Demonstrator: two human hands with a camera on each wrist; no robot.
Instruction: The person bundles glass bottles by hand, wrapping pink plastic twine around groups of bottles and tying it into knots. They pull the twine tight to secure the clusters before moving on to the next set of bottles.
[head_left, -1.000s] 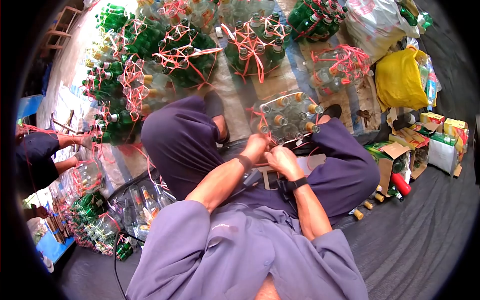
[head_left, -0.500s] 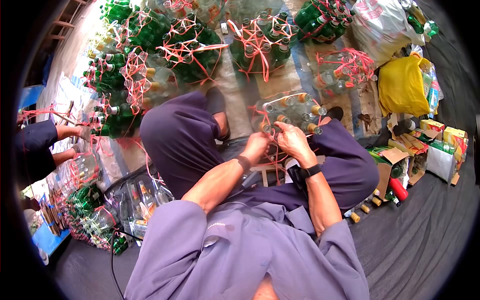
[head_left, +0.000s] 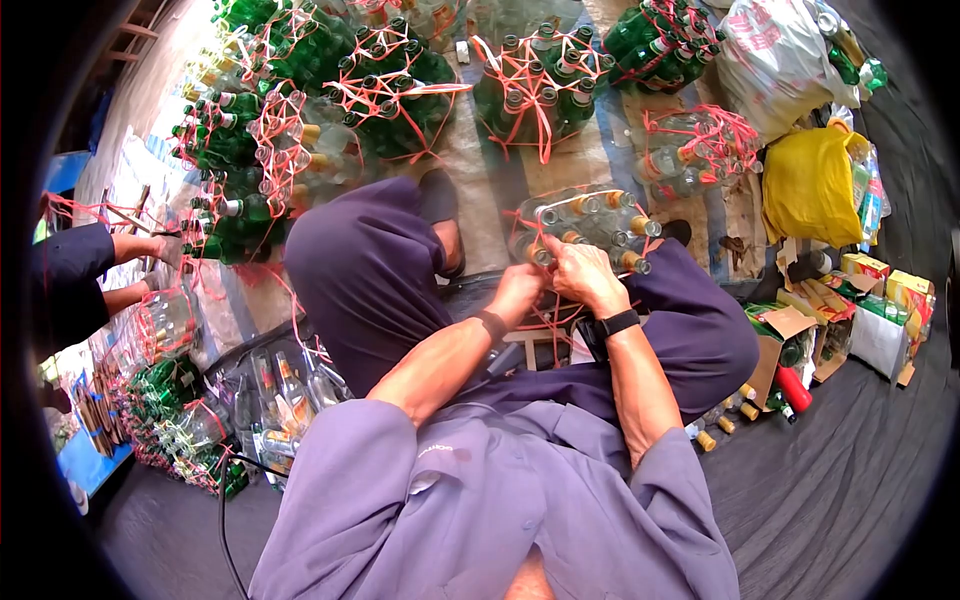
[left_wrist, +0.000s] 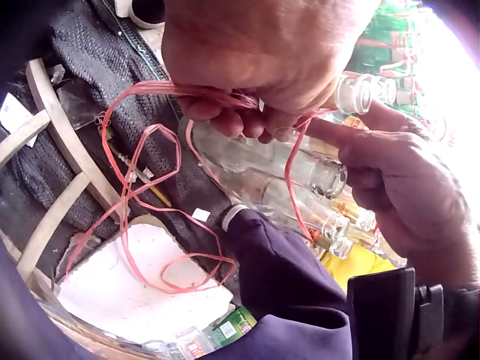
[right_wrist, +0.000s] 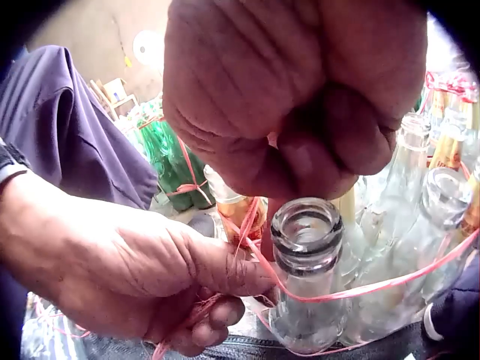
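A bundle of clear glass bottles (head_left: 592, 225), some with gold neck labels, stands between the person's legs with pink plastic string (right_wrist: 375, 287) around it. My left hand (head_left: 517, 293) grips a length of the string beside the near left bottles; loose loops (left_wrist: 177, 169) hang below it. My right hand (head_left: 588, 278) is at the same corner, its index finger reaching along the bottle necks and its other fingers curled. A bit of pink shows between those curled fingers in the right wrist view. One open bottle mouth (right_wrist: 306, 226) stands right beneath this hand.
Tied bundles of green bottles (head_left: 545, 90) stand beyond the legs and to the left. On the right are a yellow bag (head_left: 812, 185), a white plastic bag (head_left: 775, 70) and cardboard boxes (head_left: 780, 325). Loose bottles (head_left: 285, 390) lie at the left; another person's legs (head_left: 130, 270) show farther out.
My right hand has moved up from beside the left hand to the bottle necks, its index finger now extended. My left hand stays near the bundle's corner. The head view has shifted slightly.
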